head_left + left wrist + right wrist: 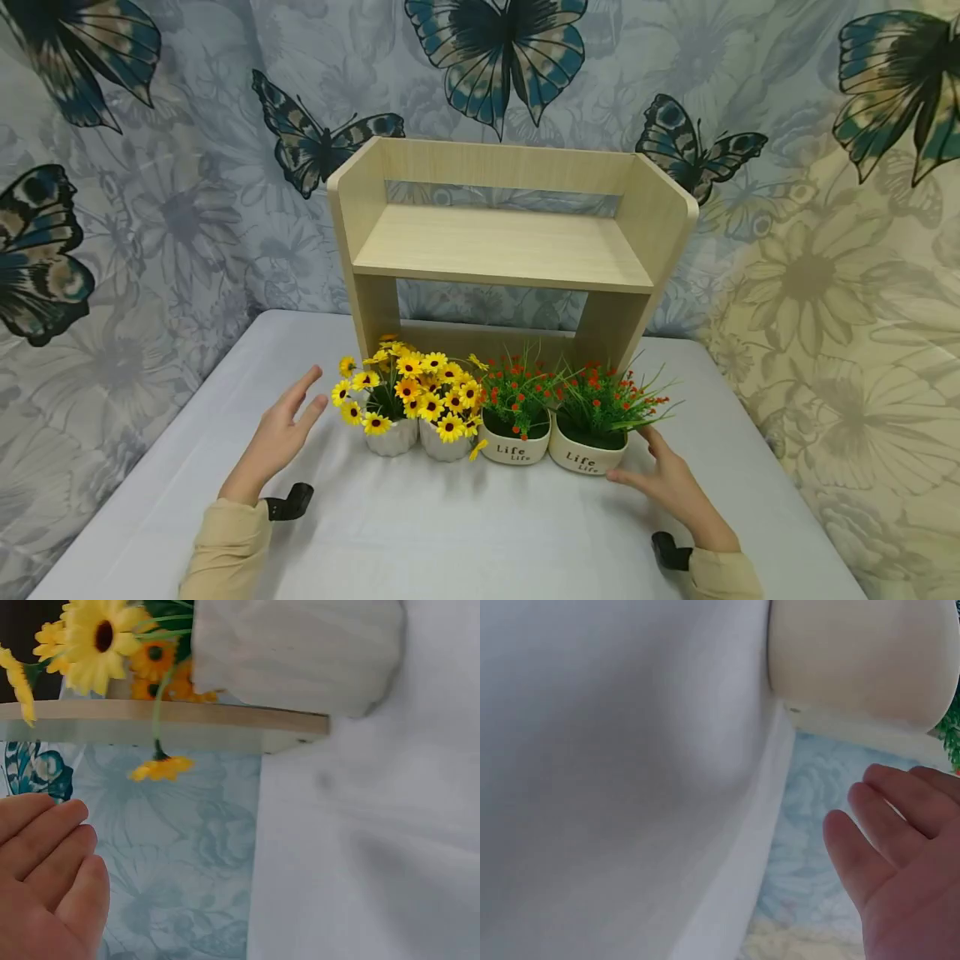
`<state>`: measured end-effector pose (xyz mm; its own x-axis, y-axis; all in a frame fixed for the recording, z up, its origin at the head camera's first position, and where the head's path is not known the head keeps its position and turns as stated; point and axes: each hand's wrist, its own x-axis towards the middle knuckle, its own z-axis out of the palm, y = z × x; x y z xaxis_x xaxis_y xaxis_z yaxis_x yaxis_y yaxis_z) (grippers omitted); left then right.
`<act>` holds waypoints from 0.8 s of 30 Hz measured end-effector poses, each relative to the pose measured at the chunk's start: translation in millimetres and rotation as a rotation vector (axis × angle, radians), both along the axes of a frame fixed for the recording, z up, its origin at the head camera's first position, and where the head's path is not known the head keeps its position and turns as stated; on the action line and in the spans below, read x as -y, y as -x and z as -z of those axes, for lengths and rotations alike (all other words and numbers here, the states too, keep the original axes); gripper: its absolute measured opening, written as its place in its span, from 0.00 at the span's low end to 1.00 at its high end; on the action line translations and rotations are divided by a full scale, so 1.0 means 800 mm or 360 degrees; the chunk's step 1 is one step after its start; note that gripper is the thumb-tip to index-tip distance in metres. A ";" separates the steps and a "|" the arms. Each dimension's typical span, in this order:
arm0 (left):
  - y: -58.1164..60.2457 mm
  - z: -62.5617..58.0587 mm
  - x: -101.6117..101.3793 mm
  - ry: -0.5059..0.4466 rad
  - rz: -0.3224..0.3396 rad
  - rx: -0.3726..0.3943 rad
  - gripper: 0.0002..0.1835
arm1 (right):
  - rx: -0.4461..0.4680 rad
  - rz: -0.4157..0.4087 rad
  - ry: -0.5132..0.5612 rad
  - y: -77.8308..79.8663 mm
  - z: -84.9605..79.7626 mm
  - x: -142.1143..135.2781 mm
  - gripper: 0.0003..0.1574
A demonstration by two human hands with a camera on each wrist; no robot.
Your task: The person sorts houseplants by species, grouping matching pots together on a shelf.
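Note:
Two whitish pots of yellow daisy-like flowers, a left one (392, 438) and one beside it (446, 442), stand in a row with two cream "Life" pots of grass and red blooms, an inner one (514, 448) and an outer one (587, 457). Left of the row is my left hand (276, 437), fingers extended and apart from the nearest flowers. My right hand (670, 482) is beside the outer cream pot, fingers spread and thumb near its base; whether it touches is unclear in the head view. The right wrist view shows a gap between that pot (862, 660) and the fingers (859, 859).
Behind the pots stands a pale wooden two-tier shelf (502, 242) with a bare upper board. A white cloth covers the table (465, 533). Butterfly-patterned fabric (187, 208) hangs behind and at both sides.

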<state>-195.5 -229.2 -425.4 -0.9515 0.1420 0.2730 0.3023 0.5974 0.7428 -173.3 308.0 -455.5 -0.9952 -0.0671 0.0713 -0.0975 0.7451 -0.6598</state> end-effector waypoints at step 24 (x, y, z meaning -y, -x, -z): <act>0.054 -0.078 -0.022 -0.0497 0.0269 0.0044 0.29 | 0.0136 0.0013 0.0337 0.030 0.010 0.020 0.66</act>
<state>-239.0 -211.8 -363.1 -0.9293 0.2121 0.3024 0.3546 0.2834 0.8910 -197.0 291.7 -463.8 -0.9987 -0.0515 -0.0016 -0.0291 0.5894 -0.8073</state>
